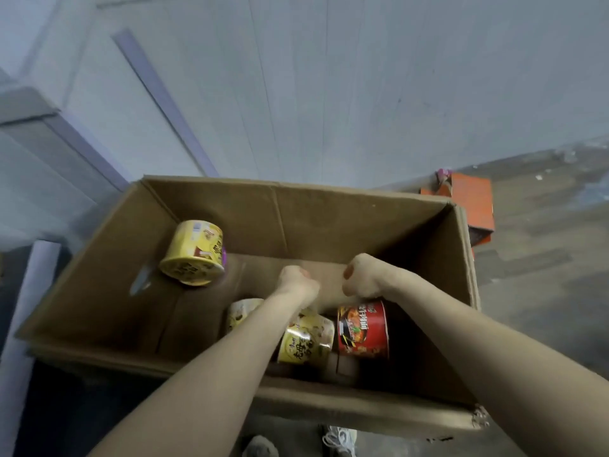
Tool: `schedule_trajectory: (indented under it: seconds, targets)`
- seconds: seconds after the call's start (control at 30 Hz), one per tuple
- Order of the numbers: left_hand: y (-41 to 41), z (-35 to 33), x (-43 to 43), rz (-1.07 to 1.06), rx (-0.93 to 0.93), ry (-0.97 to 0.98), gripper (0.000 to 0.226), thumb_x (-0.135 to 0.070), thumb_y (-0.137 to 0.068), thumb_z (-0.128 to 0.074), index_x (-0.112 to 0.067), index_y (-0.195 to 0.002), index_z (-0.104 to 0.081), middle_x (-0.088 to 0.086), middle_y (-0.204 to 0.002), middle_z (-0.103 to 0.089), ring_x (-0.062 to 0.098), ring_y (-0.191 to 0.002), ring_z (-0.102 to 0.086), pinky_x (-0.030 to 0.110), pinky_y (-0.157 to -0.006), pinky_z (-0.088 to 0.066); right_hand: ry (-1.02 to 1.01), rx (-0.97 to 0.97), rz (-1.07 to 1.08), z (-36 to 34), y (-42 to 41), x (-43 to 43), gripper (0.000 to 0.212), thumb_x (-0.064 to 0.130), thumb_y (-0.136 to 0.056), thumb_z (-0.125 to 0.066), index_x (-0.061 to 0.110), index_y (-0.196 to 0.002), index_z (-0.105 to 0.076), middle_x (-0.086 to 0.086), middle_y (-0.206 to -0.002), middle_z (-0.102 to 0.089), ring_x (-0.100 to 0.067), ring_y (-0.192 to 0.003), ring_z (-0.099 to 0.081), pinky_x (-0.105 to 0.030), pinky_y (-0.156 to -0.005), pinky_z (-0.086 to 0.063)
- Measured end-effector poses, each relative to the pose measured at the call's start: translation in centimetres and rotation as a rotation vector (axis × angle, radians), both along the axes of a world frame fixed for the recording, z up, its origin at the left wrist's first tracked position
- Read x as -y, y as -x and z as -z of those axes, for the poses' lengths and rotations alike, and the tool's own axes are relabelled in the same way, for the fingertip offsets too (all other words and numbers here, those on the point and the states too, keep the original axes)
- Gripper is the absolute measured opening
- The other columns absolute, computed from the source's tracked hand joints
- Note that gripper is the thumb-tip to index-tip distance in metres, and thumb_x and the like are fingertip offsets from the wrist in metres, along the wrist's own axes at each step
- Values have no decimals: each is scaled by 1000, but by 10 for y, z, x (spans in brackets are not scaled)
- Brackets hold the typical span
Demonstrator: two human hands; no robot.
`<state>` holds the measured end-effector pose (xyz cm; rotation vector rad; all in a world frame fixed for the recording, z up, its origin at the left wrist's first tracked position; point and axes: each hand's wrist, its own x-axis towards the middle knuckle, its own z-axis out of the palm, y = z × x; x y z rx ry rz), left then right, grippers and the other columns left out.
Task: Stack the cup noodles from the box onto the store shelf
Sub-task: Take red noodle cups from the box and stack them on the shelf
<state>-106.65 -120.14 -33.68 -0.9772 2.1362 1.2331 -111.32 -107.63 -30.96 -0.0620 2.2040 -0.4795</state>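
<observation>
Both arms reach down into the open cardboard box (pixel 296 219), so the step in hand looks like the pick-up, two cups at once. The left hand (pixel 296 285) is curled over the top of a yellow cup (pixel 306 339) and the right hand (pixel 365 278) is curled over the rim of a red cup (pixel 362 328). The fingertips are hidden behind the knuckles, so the hold seems firm rather than proven. The two cups lie just beside each other near the box's near wall. A second yellow cup (pixel 194 252) lies tipped against the left wall, well apart, and a pale cup (pixel 242 313) is half hidden under the left forearm. The next move likely calls for a straight lift clear of the tall walls, wrists kept apart so the cups do not knock, then a turn towards the shelf, which is not clearly in view. The box's middle is open. An orange carton (pixel 471 202) sits on the floor beyond the right corner.
</observation>
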Motion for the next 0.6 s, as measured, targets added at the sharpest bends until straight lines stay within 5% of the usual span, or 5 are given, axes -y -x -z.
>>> schedule_trajectory:
  seconds: [0.1,0.23,0.33,0.5,0.6]
  targets:
    - [-2,33,-19,139,100,12,45,-10,-89,-62,-9,-133,-54,8,-132,-56,27,-121,-53,32,-103,-43,-86,108,15,35,-6,-25,22,19,-90,-55,6,-107,-59,-6,-91,-62,-19,-81,-63,-22,-52,-47]
    - [1,68,-39,347,186,48,51,-16,-89,-63,-11,-137,-47,8,-133,-53,27,-120,-51,30,-94,-45,-196,370,42,72,-30,-47,39,19,-99,-48,3,-134,-43,-15,-131,-53,-26,-119,-55,-31,-95,-48]
    - [8,90,-54,500,212,111,69,-22,-86,-70,-16,-145,-34,8,-141,-44,29,-129,-42,35,-98,-40,-183,530,150,95,-38,-64,45,12,-98,-48,8,-141,-37,-15,-141,-44,-28,-129,-45,-35,-107,-37]
    - [15,125,-68,827,243,134,117,-36,-72,-82,-23,-155,-1,7,-157,-20,30,-145,-17,45,-116,-22,-39,718,612,123,-30,-77,65,32,-89,-63,10,-142,-32,-22,-138,-41,-40,-115,-54,-40,-73,-55]
    - [14,145,-70,996,250,172,128,-44,-68,-83,-24,-154,10,7,-161,-6,28,-148,-5,50,-119,-9,13,729,693,141,-21,-70,67,39,-88,-63,14,-141,-32,-22,-139,-39,-43,-115,-52,-42,-64,-54]
